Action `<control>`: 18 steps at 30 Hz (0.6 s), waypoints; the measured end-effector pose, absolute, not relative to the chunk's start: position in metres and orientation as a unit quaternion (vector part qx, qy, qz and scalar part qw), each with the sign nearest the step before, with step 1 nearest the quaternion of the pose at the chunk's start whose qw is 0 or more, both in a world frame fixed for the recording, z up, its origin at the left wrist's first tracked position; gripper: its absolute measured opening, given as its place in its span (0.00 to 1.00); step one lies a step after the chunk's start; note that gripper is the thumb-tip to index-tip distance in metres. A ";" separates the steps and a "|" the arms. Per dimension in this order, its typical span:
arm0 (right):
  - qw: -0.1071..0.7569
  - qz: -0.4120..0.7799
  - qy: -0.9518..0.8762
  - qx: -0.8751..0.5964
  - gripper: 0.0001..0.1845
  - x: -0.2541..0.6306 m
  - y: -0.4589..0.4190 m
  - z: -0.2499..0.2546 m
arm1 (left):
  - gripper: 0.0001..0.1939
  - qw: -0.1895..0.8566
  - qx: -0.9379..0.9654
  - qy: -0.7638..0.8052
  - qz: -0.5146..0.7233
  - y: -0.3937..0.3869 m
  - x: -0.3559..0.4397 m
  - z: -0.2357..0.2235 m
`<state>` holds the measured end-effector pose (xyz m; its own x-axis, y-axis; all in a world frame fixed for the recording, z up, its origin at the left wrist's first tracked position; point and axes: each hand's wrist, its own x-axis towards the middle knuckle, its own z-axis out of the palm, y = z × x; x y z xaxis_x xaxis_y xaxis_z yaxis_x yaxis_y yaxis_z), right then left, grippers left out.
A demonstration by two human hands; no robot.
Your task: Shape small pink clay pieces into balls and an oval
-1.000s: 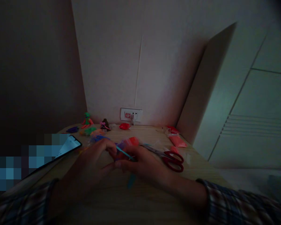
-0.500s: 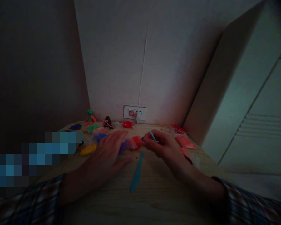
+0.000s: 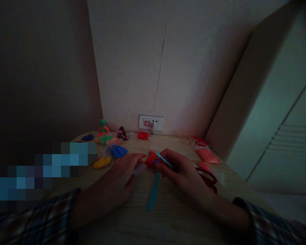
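My right hand (image 3: 180, 168) is closed around a thin turquoise modelling tool (image 3: 164, 160), its tip pointing up and left. A small purple lump of clay (image 3: 156, 162) shows at the same fingertips. Just beyond them is a bag of red-orange clay (image 3: 150, 158). My left hand (image 3: 123, 172) reaches palm down over a clear bag with purple clay (image 3: 139, 168), fingers stretched and slightly bent; the part under the palm is hidden. Between the hands a flat blue plastic knife (image 3: 153, 194) lies on the wooden table (image 3: 168, 221).
Yellow clay (image 3: 101, 162) and blue clay (image 3: 118, 151) lie beyond my left hand. Two small figures, one green and orange (image 3: 103, 128), one brown with a pink bow (image 3: 121, 133), stand at the back. Red-handled scissors (image 3: 207, 177) and pink clay (image 3: 207, 154) lie right. A wall socket (image 3: 151, 123) is behind.
My left hand has drawn back toward me, uncovering the blue clay, and its fingers bend more. My right hand has come slightly nearer, with the tool tilted flatter. The view has shifted a little left.
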<state>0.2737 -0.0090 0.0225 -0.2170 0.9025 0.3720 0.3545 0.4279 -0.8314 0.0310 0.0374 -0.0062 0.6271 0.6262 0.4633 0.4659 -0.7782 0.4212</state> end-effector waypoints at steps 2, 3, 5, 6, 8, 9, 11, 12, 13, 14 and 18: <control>0.445 0.299 -0.723 -0.435 0.09 0.271 -0.013 0.024 | 0.30 0.152 0.885 0.314 0.309 0.032 0.032 -0.005; 0.443 0.295 -0.727 -0.434 0.08 0.270 -0.015 0.025 | 0.28 0.163 0.881 0.318 0.311 0.029 0.033 -0.003; 0.437 0.289 -0.735 -0.429 0.08 0.268 -0.018 0.026 | 0.24 0.187 0.872 0.326 0.314 0.025 0.035 0.001; 0.432 0.289 -0.740 -0.427 0.08 0.267 -0.020 0.027 | 0.22 0.199 0.868 0.329 0.314 0.023 0.037 0.003; 0.421 0.293 -0.745 -0.426 0.08 0.267 -0.022 0.027 | 0.19 0.226 0.861 0.335 0.310 0.021 0.040 0.008; 0.415 0.296 -0.747 -0.428 0.09 0.267 -0.022 0.028 | 0.18 0.240 0.857 0.337 0.307 0.021 0.041 0.009; 0.403 0.299 -0.750 -0.432 0.09 0.267 -0.022 0.028 | 0.15 0.265 0.848 0.344 0.304 0.021 0.043 0.012; 0.398 0.299 -0.751 -0.433 0.09 0.268 -0.022 0.028 | 0.15 0.275 0.843 0.347 0.304 0.021 0.044 0.012; 0.394 0.298 -0.754 -0.433 0.10 0.268 -0.022 0.029 | 0.14 0.286 0.839 0.350 0.303 0.021 0.045 0.012; 0.390 0.298 -0.756 -0.433 0.10 0.268 -0.022 0.029 | 0.13 0.296 0.835 0.351 0.302 0.021 0.045 0.013; 0.375 0.288 -0.769 -0.429 0.09 0.268 -0.025 0.027 | 0.12 0.318 0.830 0.349 0.299 0.015 0.047 0.013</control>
<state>0.2682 -0.0254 0.0269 -0.3505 0.8768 0.3292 0.4444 0.4651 -0.7656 0.0466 0.0154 0.0132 0.5780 0.7683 0.2749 0.3883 -0.5553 0.7354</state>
